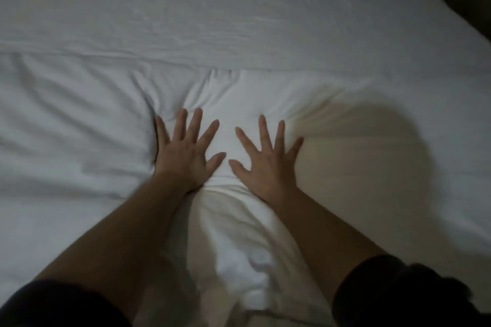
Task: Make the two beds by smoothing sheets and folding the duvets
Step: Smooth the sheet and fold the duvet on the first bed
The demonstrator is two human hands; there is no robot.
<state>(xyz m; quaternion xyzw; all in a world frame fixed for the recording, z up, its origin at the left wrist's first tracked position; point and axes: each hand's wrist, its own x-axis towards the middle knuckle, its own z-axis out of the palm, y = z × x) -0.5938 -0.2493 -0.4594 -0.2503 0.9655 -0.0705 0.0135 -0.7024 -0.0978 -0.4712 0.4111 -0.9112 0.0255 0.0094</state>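
Both hands, left hand (186, 159) and right hand (265, 164), pressed flat with fingers spread on the white duvet (79, 119) mid-frame, gripping nothing.

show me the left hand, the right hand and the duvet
left hand (186, 158): head view, back of the hand
right hand (267, 166): head view, back of the hand
duvet (69, 119): head view, rumpled top surface

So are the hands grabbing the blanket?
No. The left hand and right hand lie flat, fingers spread, pressing on the white duvet.
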